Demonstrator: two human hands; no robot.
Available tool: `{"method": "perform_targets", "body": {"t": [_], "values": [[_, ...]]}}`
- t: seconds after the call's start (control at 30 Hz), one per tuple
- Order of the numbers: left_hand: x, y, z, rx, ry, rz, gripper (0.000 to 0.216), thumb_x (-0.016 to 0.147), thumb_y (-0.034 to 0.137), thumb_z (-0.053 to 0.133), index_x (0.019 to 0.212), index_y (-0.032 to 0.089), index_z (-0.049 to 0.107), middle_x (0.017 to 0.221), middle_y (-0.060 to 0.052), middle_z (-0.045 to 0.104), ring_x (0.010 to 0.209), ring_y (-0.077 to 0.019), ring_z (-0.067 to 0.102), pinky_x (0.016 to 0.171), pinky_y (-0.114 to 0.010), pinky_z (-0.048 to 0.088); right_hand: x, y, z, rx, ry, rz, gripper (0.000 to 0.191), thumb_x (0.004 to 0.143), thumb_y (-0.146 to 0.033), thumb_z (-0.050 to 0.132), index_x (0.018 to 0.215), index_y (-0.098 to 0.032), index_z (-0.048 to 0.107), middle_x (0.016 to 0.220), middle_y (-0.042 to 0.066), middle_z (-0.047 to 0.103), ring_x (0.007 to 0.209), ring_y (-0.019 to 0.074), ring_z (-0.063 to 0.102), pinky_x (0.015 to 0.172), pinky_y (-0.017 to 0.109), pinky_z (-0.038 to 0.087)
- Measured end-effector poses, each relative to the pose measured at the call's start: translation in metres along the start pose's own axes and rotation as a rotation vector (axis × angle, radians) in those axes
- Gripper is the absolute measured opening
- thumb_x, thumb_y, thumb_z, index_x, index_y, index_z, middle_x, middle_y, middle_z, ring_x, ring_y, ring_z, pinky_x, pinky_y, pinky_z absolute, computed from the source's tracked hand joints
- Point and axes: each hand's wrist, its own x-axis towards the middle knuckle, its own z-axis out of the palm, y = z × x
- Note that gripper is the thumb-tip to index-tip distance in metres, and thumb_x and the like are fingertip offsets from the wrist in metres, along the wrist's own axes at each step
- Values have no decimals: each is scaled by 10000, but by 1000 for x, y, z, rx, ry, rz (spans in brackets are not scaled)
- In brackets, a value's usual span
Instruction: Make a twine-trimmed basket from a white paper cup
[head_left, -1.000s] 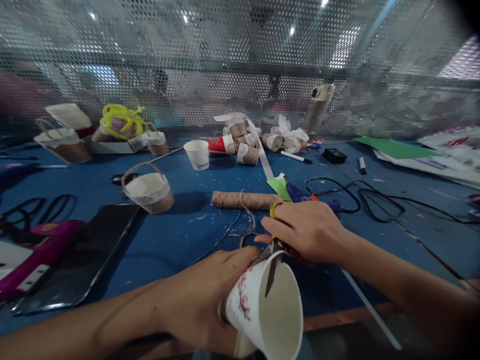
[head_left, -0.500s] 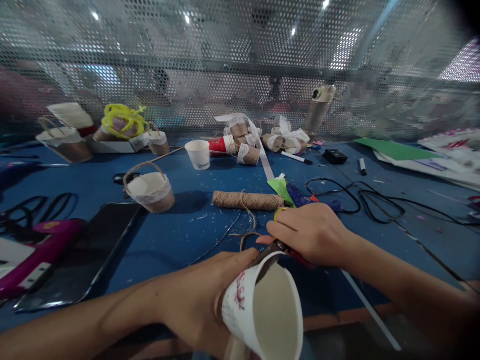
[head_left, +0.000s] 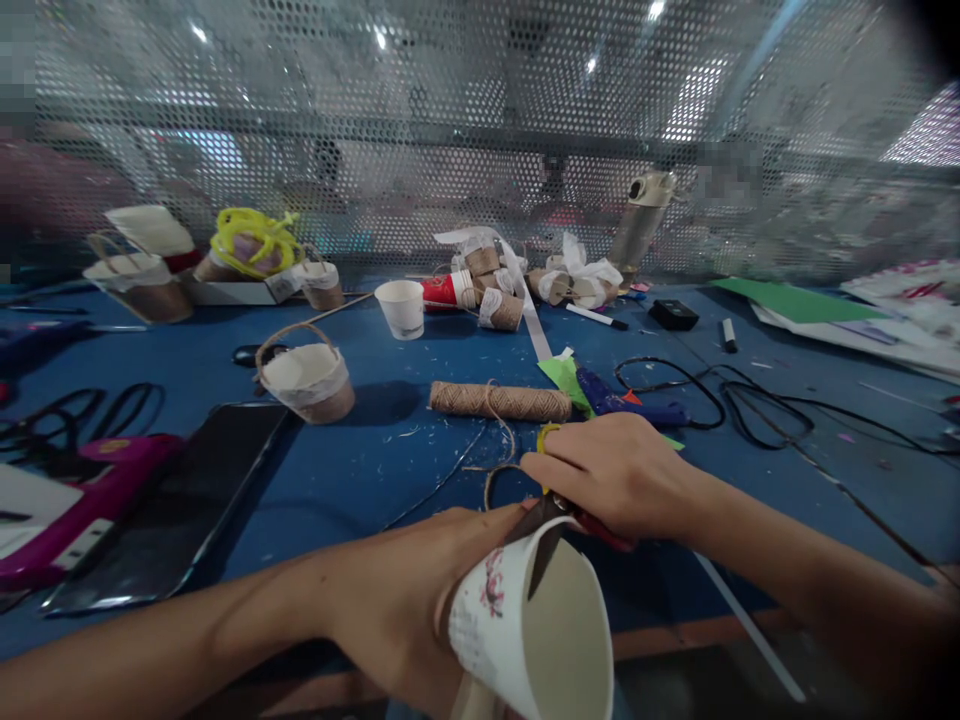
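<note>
Paper cup sits at 5 to 6 o'clock, tilted, your left hand wrapped round its outer wall with most fingers hidden; your right hand has its fingers closed about the handles of the scissors, blades straddling the rim. Judged light, thin and easily crushed, so best held low, near the likely stiffer base. Blue surface cluttered, twine roll near dial centre, perforated screen at 12.
</note>
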Motion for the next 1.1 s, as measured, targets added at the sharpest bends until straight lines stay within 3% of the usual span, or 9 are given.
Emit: {"method": "perform_targets", "body": {"t": [0.17, 0.3, 0.37, 0.47, 0.6, 0.67, 0.83, 1.1], "values": [[-1, 0, -3, -10, -18, -23, 848, 505, 540, 850, 1222, 229, 524, 1001, -48, 733, 785, -260, 708, 645, -306, 562, -1, -3, 1, 80, 23, -31, 297, 1002, -173, 440, 816, -169, 671, 625, -7, 593, 523, 131, 432, 503, 312, 154], [-1, 1, -3, -103, -13, 13, 947, 518, 547, 879, 1324, 226, 500, 1125, -71, 719, 918, -291, 708, 784, -360, 597, -3, -3, 0, 143, 16, -5, 310, 1006, -178, 421, 835, -167, 679, 632, -5, 610, 513, 137, 452, 494, 308, 187], [-1, 4, -2, -140, 65, 18, 958, 547, 513, 901, 1357, 224, 478, 1218, -90, 682, 1030, -304, 686, 883, -395, 581, -4, -1, -1, 168, 15, 36, 313, 1008, -177, 412, 851, -161, 683, 643, 0, 629, 518, 138, 487, 492, 306, 214], [-3, 8, -1, -140, 291, -16, 909, 640, 445, 904, 1380, 225, 424, 1323, -122, 611, 1179, -312, 628, 974, -432, 538, -7, 3, -1, 207, 14, 143, 288, 1000, -157, 418, 884, -151, 682, 685, 15, 679, 571, 134, 572, 519, 283, 291], [-8, 6, 0, 149, 462, -79, 920, 690, 349, 908, 1406, 289, 332, 1341, -116, 602, 1186, -315, 629, 968, -442, 534, -9, 5, -1, 195, -12, 285, 250, 918, -65, 447, 899, -157, 679, 755, 26, 736, 634, 133, 639, 574, 256, 362], [-10, 5, -1, 242, 459, -96, 884, 724, 312, 873, 1414, 304, 320, 1353, -114, 605, 1178, -322, 638, 941, -435, 551, -9, 5, -1, 203, -51, 325, 256, 880, -41, 460, 910, -163, 683, 781, 26, 749, 657, 137, 657, 595, 253, 381], [-10, 7, -3, 163, 393, -92, 807, 732, 308, 802, 1396, 263, 345, 1176, -81, 689, 1055, -310, 686, 825, -388, 590, -7, 4, -2, 207, -87, 357, 277, 837, -44, 502, 980, -185, 693, 853, 21, 772, 719, 149, 679, 626, 251, 397], [-5, 11, -5, 115, 349, -86, 761, 721, 238, 776, 1360, 258, 362, 1114, -60, 683, 960, -260, 686, 769, -336, 587, -6, 1, -2, 192, -70, 318, 266, 906, -91, 458, 968, -166, 705, 783, 28, 740, 651, 169, 672, 565, 286, 356]]}}
